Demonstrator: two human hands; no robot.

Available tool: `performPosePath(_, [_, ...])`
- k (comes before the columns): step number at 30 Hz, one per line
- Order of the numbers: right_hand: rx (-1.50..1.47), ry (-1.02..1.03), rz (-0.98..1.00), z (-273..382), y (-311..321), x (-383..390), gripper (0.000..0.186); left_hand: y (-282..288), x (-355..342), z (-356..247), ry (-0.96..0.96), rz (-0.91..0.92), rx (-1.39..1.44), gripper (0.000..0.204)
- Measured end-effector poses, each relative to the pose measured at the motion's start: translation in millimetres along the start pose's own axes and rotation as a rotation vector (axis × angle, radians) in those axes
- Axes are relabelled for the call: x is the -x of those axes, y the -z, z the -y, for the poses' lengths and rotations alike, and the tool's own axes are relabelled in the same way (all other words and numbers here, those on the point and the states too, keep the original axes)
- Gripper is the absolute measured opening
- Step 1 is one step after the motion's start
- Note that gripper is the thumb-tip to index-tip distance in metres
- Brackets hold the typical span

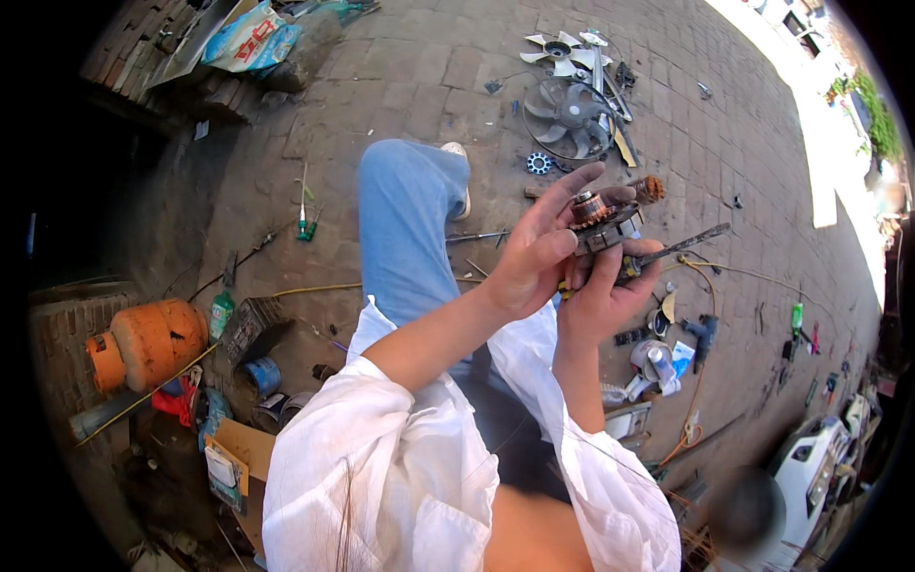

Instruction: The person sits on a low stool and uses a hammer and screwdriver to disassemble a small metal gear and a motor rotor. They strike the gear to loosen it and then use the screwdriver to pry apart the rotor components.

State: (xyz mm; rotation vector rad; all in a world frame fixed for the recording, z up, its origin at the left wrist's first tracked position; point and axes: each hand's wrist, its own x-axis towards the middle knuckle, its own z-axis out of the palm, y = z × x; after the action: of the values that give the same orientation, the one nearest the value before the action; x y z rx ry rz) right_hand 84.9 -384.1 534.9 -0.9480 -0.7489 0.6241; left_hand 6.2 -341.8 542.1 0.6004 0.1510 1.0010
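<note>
In front of my raised knee, my left hand is wrapped round a small motor armature with copper windings and a dark metal core. Its copper end points up between my thumb and fingers. Just below and to the right, my right hand is closed on a screwdriver-like tool, its dark, dirty shaft sticking out to the right. Bits of yellow and black handle show between those fingers. A rusty brown coil-like piece sits beside my left fingertips; whether it belongs to the armature I cannot tell.
Fan blades, one white and one grey, lie on the brick paving ahead. Green-handled screwdrivers rest to the left, near an orange gas cylinder and a cardboard box. A blue power drill and an orange cord are at right.
</note>
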Motion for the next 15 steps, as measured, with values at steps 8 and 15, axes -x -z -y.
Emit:
performPosePath(8, [0.204, 0.368, 0.080, 2, 4, 0, 0.023, -9, -7, 0, -0.013, 0.121, -0.048, 0.119])
performPosePath(15, [0.269, 0.418, 0.160, -1, 10, 9, 0.028, -8, -6, -8, -0.010, 0.204, 0.020, 0.129])
